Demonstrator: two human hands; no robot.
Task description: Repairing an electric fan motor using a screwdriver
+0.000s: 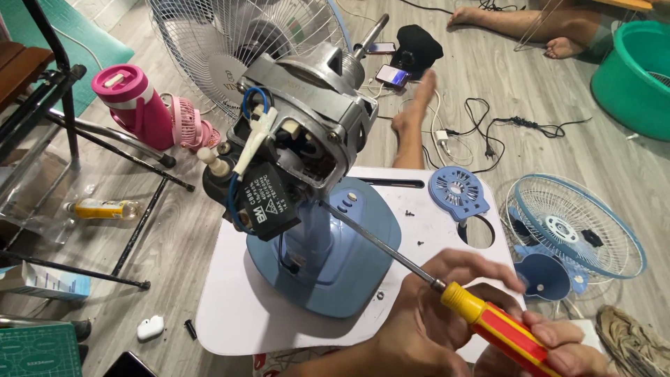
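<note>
Right hand (558,345) cut off by bottom edge; screwdriver (488,324) handle end out of frame; tip hidden inside fan motor (307,119); left hand (433,307) motion-blurred.

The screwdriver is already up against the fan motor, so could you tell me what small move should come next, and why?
Probably seat the tip squarely before turning. The screwdriver, held by both the right hand and left hand, reaches under the fan motor, but the tip's contact point is hidden.

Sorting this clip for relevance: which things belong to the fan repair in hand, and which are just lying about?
In use:
- screwdriver, red-yellow handle in right hand, left hand at the shaft
- fan motor, cover off
- black capacitor
- blue fan base
- loose screws

Lying about:
- pink bottle
- green tub
- phones
- white earbud case
</note>
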